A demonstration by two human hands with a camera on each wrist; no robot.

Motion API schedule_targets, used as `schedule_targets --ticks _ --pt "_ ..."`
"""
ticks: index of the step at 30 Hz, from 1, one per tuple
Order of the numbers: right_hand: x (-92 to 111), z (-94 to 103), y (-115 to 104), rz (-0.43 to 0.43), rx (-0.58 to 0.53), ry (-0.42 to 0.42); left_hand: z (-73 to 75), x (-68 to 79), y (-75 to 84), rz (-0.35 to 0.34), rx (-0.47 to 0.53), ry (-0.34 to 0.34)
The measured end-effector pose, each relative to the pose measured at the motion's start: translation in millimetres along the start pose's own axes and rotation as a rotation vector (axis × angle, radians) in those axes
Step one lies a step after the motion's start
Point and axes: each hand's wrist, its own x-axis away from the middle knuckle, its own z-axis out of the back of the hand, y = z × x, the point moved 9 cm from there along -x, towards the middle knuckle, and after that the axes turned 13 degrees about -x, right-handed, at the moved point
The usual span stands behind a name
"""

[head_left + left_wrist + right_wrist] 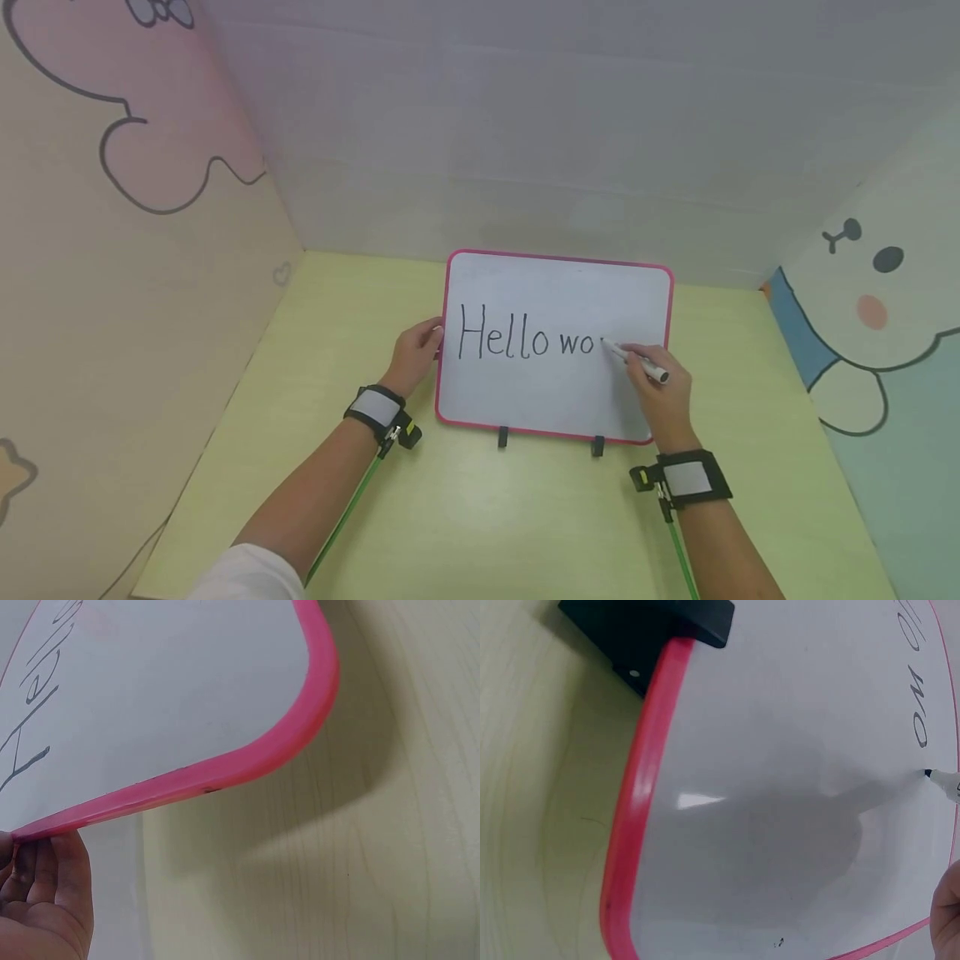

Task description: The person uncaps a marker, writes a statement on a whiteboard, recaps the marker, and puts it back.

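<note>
Beige paint covers the left wall (97, 333), where we make out a pink, dark-outlined cartoon shape (168, 150) and, lower down, part of an orange star (15, 482). Beside it spreads a pale yellow-green table (487, 533); we see its fine wood grain in the left wrist view. A white sleeve (247, 575) leads to a black left wristband (377, 408) with a pale rectangular panel. Beyond it, the left hand (412, 357) pinches the left edge of the whiteboard (525, 392), thumb and fingers brought together on the rim.

The board stands on the table before the pale back wall (487, 167), a smooth rectangle with rounded corners and a glossy pink frame; two black supports (503, 437) hold its lower edge. Across it we read black lettering (504, 337), "Hello wo". Just right of the last letter, the dark tip of a white marker (654, 371) meets the surface; print on its barrel is cut off, so we cannot read it. The right hand (663, 392) grips this marker, fingers bent closely round it, above a matching right wristband (688, 478). Farthest right, we find a white cartoon animal (900, 308) on the right wall (911, 467).
</note>
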Motion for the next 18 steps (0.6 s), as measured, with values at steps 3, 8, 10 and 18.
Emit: schedule_targets --ticks 3,8,10,18 --pt "0.1 -0.6 -2.0 0.022 0.001 -0.001 0.2 -0.2 -0.7 0.003 0.004 0.001" --pt "1.6 0.4 -0.9 0.013 -0.001 0.0 0.5 -0.5 -1.1 0.0 0.006 0.003" --pt "3.0 1.3 1.3 -0.007 0.006 -0.001 0.7 -0.6 -1.0 -0.004 0.0 0.005" --pt "6.5 3.2 1.3 -0.022 0.016 -0.01 0.3 -0.3 -1.2 -0.009 -0.002 0.007"
